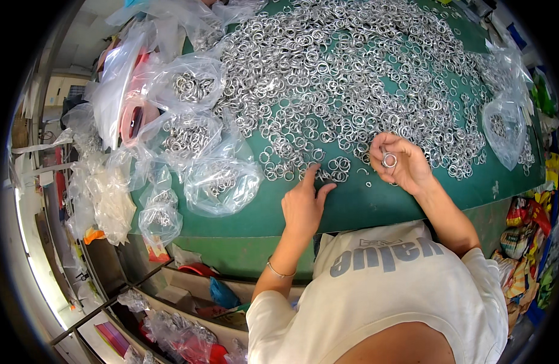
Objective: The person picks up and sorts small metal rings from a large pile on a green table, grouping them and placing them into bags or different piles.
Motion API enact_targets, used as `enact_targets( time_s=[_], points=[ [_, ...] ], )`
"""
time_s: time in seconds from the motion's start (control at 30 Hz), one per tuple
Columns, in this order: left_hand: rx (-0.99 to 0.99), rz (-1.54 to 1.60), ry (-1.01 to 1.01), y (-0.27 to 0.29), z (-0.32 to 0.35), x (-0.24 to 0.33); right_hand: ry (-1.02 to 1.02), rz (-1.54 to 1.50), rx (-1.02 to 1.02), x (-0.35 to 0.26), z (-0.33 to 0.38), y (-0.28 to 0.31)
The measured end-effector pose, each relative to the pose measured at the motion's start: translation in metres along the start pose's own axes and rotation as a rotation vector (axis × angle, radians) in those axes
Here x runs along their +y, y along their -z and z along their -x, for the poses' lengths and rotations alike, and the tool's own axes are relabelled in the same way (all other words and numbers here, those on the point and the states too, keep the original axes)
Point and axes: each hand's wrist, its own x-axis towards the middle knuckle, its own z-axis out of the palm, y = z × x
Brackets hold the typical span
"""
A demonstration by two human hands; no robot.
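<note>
A wide spread of silver metal rings [279,67] covers much of the green table [273,212]. My left hand [303,203] rests at the near edge of the spread, forefinger and thumb apart, with the fingertips beside a few loose rings [335,169]. To its right, my right hand [402,161] is raised a little over the table with fingers curled, and a metal ring [389,160] shows in its grip. Whether more rings sit behind those fingers is hidden. One tiny ring [368,184] lies alone between the two hands.
Clear plastic bags with rings inside [222,185] stand along the table's left side, near a pink container [137,118]. Another bag of rings [505,130] lies at the right edge. Below the table at left are shelves with bags [179,333]; colourful packages [525,233] are piled at right.
</note>
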Motion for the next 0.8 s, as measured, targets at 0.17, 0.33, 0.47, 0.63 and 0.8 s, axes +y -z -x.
enact_targets(
  time_s=[0.17,0.33,0.47,0.63,0.8],
  points=[
    [0.069,0.207,0.015,-0.012,0.004,-0.006,-0.053,0.568,-0.014,0.013,-0.006,-0.009],
    [0.220,0.362,0.056,0.039,-0.014,-0.001,0.129,1.017,-0.076,0.025,-0.014,-0.010],
    [0.547,-0.097,0.046,0.105,-0.059,-0.029,0.127,1.159,-0.087,0.025,-0.009,-0.012],
    [0.696,-0.598,0.272,0.155,-0.078,-0.114,0.064,1.189,-0.103,0.024,-0.006,-0.013],
    [0.452,-0.061,0.228,0.127,-0.068,-0.047,0.443,1.417,0.166,0.007,-0.009,-0.008]
  ],
)
